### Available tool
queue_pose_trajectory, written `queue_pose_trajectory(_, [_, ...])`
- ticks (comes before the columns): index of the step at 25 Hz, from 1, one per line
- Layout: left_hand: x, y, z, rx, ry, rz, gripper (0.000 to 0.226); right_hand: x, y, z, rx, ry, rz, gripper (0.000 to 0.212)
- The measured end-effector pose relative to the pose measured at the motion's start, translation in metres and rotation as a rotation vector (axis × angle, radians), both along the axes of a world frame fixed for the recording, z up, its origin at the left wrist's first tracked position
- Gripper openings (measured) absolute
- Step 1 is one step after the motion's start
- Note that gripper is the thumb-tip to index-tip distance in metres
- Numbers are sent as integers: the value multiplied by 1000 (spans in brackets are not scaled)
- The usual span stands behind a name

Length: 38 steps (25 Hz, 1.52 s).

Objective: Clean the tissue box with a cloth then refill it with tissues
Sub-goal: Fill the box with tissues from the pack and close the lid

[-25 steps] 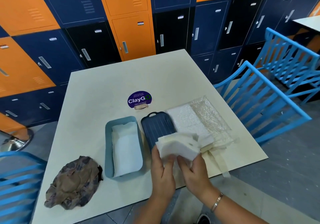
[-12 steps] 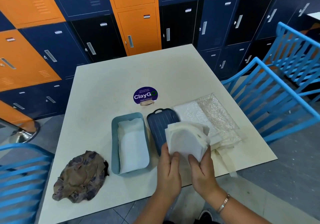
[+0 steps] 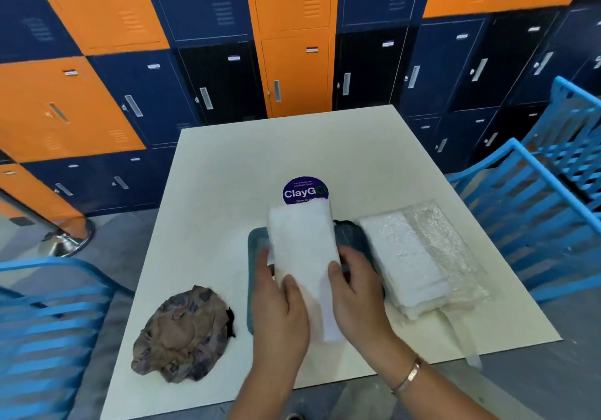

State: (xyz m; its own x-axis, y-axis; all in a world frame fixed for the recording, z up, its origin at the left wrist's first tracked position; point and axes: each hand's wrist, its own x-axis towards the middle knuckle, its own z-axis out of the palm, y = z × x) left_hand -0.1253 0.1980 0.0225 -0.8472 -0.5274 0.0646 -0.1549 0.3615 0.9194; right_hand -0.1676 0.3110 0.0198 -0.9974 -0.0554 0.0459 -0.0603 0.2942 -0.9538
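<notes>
Both hands hold a white stack of tissues (image 3: 304,257) above the light blue tissue box (image 3: 257,240), which it mostly hides. My left hand (image 3: 279,302) grips the stack's left edge, thumb on top. My right hand (image 3: 356,292) grips its right edge. The dark blue lid (image 3: 353,232) lies just right of the box, partly covered by my right hand. A crumpled brownish cloth (image 3: 183,330) lies on the table to the left of the box.
An opened clear plastic pack with more tissues (image 3: 409,257) lies right of the lid. A purple round sticker (image 3: 305,190) sits behind the box on the cream table (image 3: 260,159). Blue chairs (image 3: 533,211) stand on both sides. Lockers fill the back.
The tissue stack has moved left from over the lid and now hangs lengthwise over the open box. Both hands went with it. The camera has tilted and come closer.
</notes>
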Motion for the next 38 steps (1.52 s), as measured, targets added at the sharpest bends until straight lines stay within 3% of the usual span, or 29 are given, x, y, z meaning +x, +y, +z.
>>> queue_pose_trajectory(4, [-12, -41, -7, -169, -216, -25, 54, -18, -41, -2, 266, -35, 13, 32])
queue_pose_trajectory(8, [-17, -47, -7, -300, -370, -194, 63, -14, -54, 6, 630, 23, 60, 42])
queue_pose_trajectory(10, [-21, -46, -7, -411, -470, -268, 61, -13, -61, 13, 808, 3, 83, 37])
queue_pose_trajectory(13, [-27, -48, -10, -612, -666, -355, 40, -10, -73, 21, 993, -30, 195, 8])
queue_pose_trajectory(14, [-28, -49, -13, -635, -706, -387, 39, -10, -76, 20, 1042, -54, 226, 13])
queue_pose_trajectory(17, [-30, -51, -21, -622, -690, -441, 37, -10, -85, 19, 1183, -94, 265, 17])
queue_pose_trajectory(19, [-25, -53, -15, -580, -680, -493, 46, -9, -89, 9, 1225, 14, 202, 13])
queue_pose_trajectory(20, [-21, -57, -15, -689, -684, -548, 58, -8, -91, 6, 1244, 83, 189, 8])
queue_pose_trajectory(22, [-12, -68, -8, -989, -522, -557, 65, -10, -85, -2, 1271, 216, 193, 31])
queue_pose_trajectory(24, [-16, -83, 1, -1165, -445, -652, 68, -13, -76, 1, 1306, 264, 348, 53])
queue_pose_trajectory(27, [-37, -111, 4, -1298, -530, -832, 100, -23, -67, 17, 1362, 281, 598, 91])
queue_pose_trajectory(30, [-53, -113, -8, -1422, -627, -912, 138, -33, -70, 12, 1602, 141, 738, 130])
queue_pose_trajectory(32, [-56, -104, -18, -1549, -686, -946, 143, -34, -79, 0, 1793, 87, 783, 136])
queue_pose_trajectory(34, [-58, -95, -24, -1640, -705, -944, 137, -34, -92, -10, 1893, 92, 787, 122])
queue_pose_trajectory(36, [-60, -91, -26, -1631, -707, -916, 134, -36, -102, -14, 1897, 77, 791, 108])
queue_pose_trajectory(38, [-60, -92, -27, -1577, -689, -895, 138, -41, -100, -18, 1819, 84, 771, 116])
